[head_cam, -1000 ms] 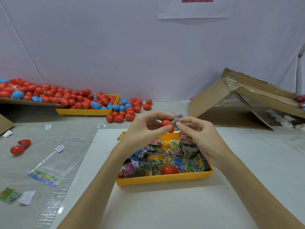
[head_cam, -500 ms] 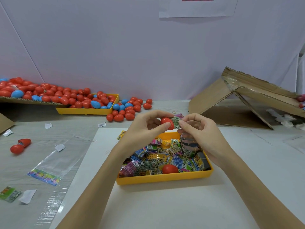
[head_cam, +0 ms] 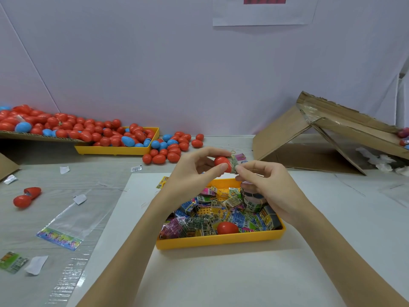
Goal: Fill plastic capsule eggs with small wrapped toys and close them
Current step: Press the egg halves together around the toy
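- The yellow tray (head_cam: 221, 243) of wrapped toys (head_cam: 212, 209) sat directly beneath the grip, on a white sheet (head_cam: 221, 280) on the bench (head_cam: 44, 187). A loose red egg half (head_cam: 227, 228) lay among the packets near the tray's front wall; it looked like the matching cap, and it could get buried if the packets were stirred.
- The left hand (head_cam: 194, 171) pinched a red capsule half (head_cam: 222, 163) between thumb and forefinger, its open mouth facing the right hand. The smooth plastic was held by only two fingertips, so a hard push could squirt it out of the grip.
- The right hand (head_cam: 265, 185) was clamped by its fingertips on a wrapped toy (head_cam: 233, 162) at the capsule's mouth, touching it and seemingly partway in. The crinkled wrapper stuck out; if an edge stayed across the rim, the cap would probably jam or spring open again.
- Whether the right palm also held something I could not tell.
- A dropped toy would likely land in the tray below; a dropped half could bounce off onto the bench.
- Beyond the grip, loose red and blue eggs (head_cam: 170, 149) lay on the bench beside a second yellow tray (head_cam: 115, 149), so a fallen piece might roll in among them and be lost.
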A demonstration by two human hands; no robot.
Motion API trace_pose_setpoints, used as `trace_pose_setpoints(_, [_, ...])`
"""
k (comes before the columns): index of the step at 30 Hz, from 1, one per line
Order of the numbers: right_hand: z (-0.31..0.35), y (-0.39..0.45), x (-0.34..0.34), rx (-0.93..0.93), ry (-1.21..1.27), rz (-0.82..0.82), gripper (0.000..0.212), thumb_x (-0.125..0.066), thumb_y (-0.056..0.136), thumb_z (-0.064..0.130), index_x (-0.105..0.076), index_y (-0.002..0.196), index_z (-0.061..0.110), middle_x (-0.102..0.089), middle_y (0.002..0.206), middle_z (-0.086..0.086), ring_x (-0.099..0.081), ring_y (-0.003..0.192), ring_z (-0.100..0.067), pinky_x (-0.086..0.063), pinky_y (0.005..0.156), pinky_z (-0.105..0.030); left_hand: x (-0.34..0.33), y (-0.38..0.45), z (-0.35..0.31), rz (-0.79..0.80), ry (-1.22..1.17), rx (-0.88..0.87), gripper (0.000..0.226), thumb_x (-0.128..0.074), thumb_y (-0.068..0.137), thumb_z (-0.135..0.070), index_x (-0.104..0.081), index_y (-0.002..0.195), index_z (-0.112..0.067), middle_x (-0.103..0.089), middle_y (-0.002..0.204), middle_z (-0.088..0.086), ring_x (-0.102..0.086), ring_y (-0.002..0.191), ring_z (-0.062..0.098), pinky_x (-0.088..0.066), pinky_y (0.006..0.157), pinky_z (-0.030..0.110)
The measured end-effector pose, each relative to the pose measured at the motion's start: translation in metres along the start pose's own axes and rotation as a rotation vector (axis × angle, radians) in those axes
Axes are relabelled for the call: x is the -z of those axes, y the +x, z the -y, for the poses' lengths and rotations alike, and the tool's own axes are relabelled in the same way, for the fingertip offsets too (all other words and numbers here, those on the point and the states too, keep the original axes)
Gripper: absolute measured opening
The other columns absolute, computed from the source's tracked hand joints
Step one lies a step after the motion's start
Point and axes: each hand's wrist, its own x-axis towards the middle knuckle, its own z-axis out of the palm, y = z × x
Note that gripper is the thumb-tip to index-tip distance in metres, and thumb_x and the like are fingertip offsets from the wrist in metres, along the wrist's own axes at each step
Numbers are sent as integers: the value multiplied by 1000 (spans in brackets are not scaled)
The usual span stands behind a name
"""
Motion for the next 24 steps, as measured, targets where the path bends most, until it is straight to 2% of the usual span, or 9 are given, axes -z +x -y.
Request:
trace_pose_setpoints(1, [-1, -1, -1, 4, 6, -10, 35, -79, 77, 49, -80, 100, 22, -78, 94, -2, -75, 82, -18, -60, 61, -31, 0, 0, 0, -11, -5, -5, 29, -73, 96, -17, -71, 125, -19, -77, 101, -10, -74, 93, 12, -58, 84, 22])
trace_pose_setpoints(3, [-2, -1, -3, 1, 30, -28, 30, -82, 81, 42, -81, 101, 21, -80, 95, -3, -78, 92, -20, -64, 81, -54, -1, 0, 0, -29, -6, -21, 32, -74, 96, -16, -70, 127, -16, -77, 103, -8, -74, 95, 13, -58, 84, 22])
trace_pose_setpoints(4, [-1, -1, -4, -2, 50, -23, 30, -82, 81, 41, -81, 102, 19, -80, 97, -4, -78, 96, -20, -56, 93, -65, -2, 0, 1, -37, 3, -35, 34, -74, 95, -15, -68, 128, -15, -76, 106, -7, -74, 96, 13, -59, 85, 24])
trace_pose_setpoints(6, [0, -2, -5, -20, 111, -11, 35, -82, 77, 43, -82, 101, 17, -80, 100, -9, -77, 100, -22, -46, 102, -72, -3, 1, 1, -60, 22, -60, 40, -76, 93, -14, -63, 131, -14, -73, 114, -3, -73, 98, 13, -60, 87, 28])
trace_pose_setpoints(9, [-1, -1, -3, -7, 169, -25, 37, -83, 76, 37, -81, 100, 10, -79, 100, -14, -77, 101, -27, -54, 102, -60, -4, 3, 2, -76, 14, -74, 47, -79, 91, -14, -59, 134, -13, -71, 116, -1, -73, 100, 12, -59, 87, 25])
trace_pose_setpoints(12, [-4, 0, -5, 20, 233, -24, 37, -86, 75, 26, -73, 101, 3, -78, 99, -18, -77, 97, -32, -64, 78, -31, -5, 2, 3, -60, 6, -87, 48, -79, 90, -12, -60, 134, -11, -71, 118, 1, -72, 103, 13, -58, 88, 24])
trace_pose_setpoints(14, [-2, -1, -8, 11, 255, -25, 39, -86, 76, 22, -67, 106, 5, -79, 99, -16, -78, 93, -31, -61, 69, -22, -5, 2, 4, -56, 3, -92, 46, -78, 91, -10, -61, 134, -10, -71, 120, 0, -72, 105, 12, -58, 89, 24])
trace_pose_setpoints(17, [2, -2, -10, 10, 261, -21, 46, -85, 77, 23, -65, 117, 12, -80, 101, -12, -79, 92, -27, -60, 69, -21, -4, 2, 4, -49, 10, -102, 42, -77, 91, -9, -65, 131, -8, -73, 118, -3, -72, 104, 10, -57, 88, 21])
trace_pose_setpoints(24, [4, -5, -8, -12, 264, 26, 45, -84, 79, 28, -70, 117, 10, -80, 103, -13, -77, 100, -26, -63, 82, -27, -5, 2, 3, -47, 104, -193, 38, -77, 92, -10, -69, 129, -8, -71, 118, -1, -72, 106, 14, -57, 91, 24])
